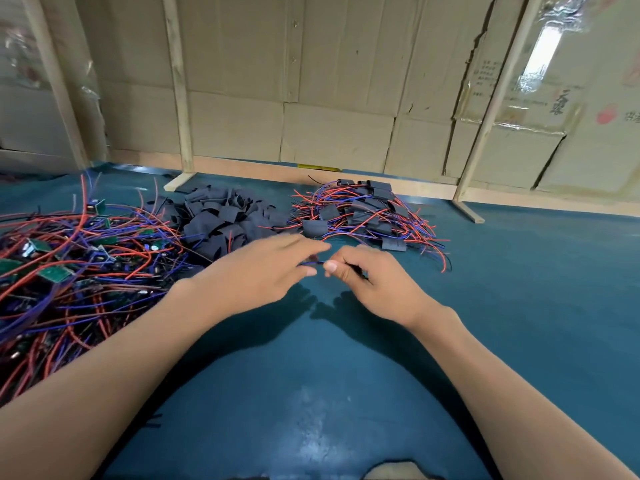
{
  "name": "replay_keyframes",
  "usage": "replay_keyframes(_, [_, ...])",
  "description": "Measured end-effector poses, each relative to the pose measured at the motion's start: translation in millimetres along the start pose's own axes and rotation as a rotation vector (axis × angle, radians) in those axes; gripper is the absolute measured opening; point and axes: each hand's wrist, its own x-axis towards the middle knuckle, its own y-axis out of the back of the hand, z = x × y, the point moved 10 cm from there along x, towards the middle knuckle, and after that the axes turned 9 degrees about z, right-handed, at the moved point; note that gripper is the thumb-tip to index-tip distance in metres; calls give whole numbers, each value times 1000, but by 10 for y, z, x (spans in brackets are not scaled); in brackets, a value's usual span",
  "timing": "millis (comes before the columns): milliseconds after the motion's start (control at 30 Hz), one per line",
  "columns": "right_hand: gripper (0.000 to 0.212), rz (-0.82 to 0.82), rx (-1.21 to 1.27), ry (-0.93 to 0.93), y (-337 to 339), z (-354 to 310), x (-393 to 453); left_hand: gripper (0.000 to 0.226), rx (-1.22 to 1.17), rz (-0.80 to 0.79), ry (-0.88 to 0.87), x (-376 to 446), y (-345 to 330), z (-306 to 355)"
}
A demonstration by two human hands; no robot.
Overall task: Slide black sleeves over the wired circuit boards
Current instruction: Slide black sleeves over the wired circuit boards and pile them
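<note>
Left hand (266, 268) and right hand (363, 271) each pinched the wires (313, 262), grip tight, mid-threading I'd guess. Next probably needed a sleeve from the sleeve pile (221, 216).

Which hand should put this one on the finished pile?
Probably the right hand. It grips something dark, likely the sleeve, and lies nearer the pile of sleeved boards behind it. The left hand pinches only the wires and is nearer the bare-board heap.

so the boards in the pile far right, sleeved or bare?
Sleeved. The right-hand pile shows black sleeves with red and blue wires sticking out; no green board is visible there.
</note>
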Motion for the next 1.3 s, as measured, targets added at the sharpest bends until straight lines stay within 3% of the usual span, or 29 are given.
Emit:
replay_keyframes(100, [19,1,167,-98,-51,8,-1,56,-35,-5,-56,-20,25,153])
replay_keyframes(167, [16,19,262,-209,-14,117,-22,44,48,49,-112,-21,81,198])
replay_keyframes(233, [27,32,270,-259,32,227,-53,26,158,120,-111,-37,135,200])
replay_keyframes(367, [41,42,181,-261,58,298,-96,19,169,166,-25,-80,129,156])
replay_keyframes(467, [50,26,41,-289,59,362,-98,32,164,153,-11,-53,76,141])
replay_keyframes(600, [68,52,-149,-339,113,443,-111,30,-1,282,85,-91,220,71])
replay_keyframes(800, [63,160,-73,-259,178,326,-78,21,20,276,-56,-86,234,261])
replay_keyframes(1167, [48,94,-18,-233,22,185,-67,17,-22,357,67,-93,270,241])
replay_keyframes(1300, [52,64,-1,-258,-28,147,-64,18,-49,378,103,-90,279,202])
